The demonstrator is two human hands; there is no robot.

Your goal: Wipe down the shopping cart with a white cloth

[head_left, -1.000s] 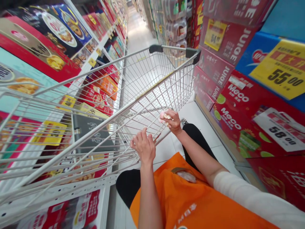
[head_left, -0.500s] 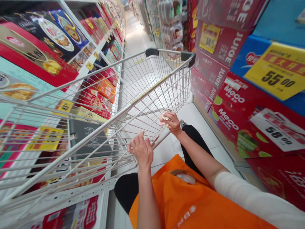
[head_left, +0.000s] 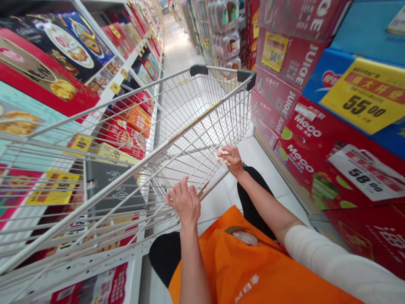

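Observation:
A wire shopping cart [head_left: 177, 139] stands slantwise in front of me, with its side turned towards my hands. My left hand [head_left: 186, 203] is at the cart's lower side wires, its fingers hooked onto them and slightly spread. Further along the same side, my right hand [head_left: 234, 160] is closed around a crumpled, pale pink and cream cloth [head_left: 224, 157]. That cloth is bunched against the wires, partly hidden by the fingers. An orange apron [head_left: 228, 257] covers my lap, and my knees are bent on either side of it.
Shelves [head_left: 104, 101] of boxed goods with yellow price tags run along the left. Stacked red drink cartons [head_left: 303, 164] and pink juice cartons [head_left: 278, 84] rise close on the right. A tiled aisle [head_left: 179, 42] stretches ahead beyond the cart.
My right hand has shifted slightly to the right along the wires with the cloth, its fingers more tightly closed. My left hand stays at the cart. The whole view has moved a little.

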